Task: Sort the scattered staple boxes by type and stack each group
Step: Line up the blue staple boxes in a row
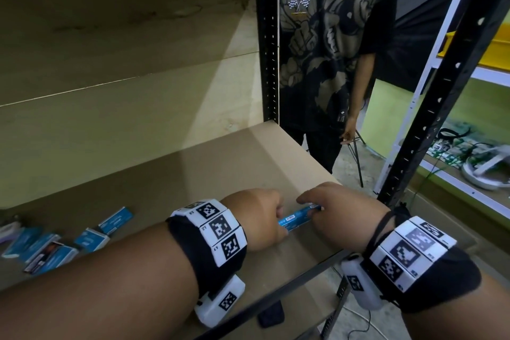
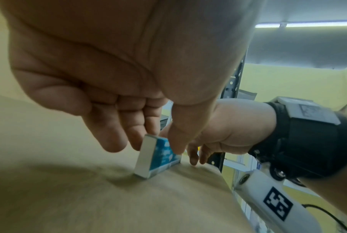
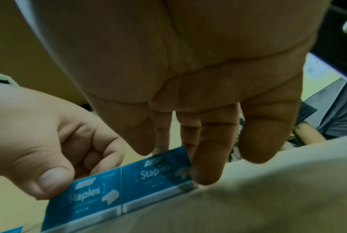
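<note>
Both hands on the work. My left hand (image 1: 259, 219) pinches the near end of a pair of flat blue cardboard staple boxes (image 1: 296, 218), thumb on the printed face, fingers curled behind; my right hand (image 1: 335, 214) pinches the far end, fingers reaching down to the shelf. The boxes stand on their long edge, end to end, on the brown cardboard-lined shelf (image 1: 220, 163) near its front right corner. Squeezing from both ends looks meant to square the two together, and I judge this corner is the spot for the blue group. The remaining scattered blue boxes (image 1: 91, 239) lie flat well to my left, with a pale purplish box (image 1: 8, 230) at the far edge, too blurred to identify. Sorting appears barely started.
</note>
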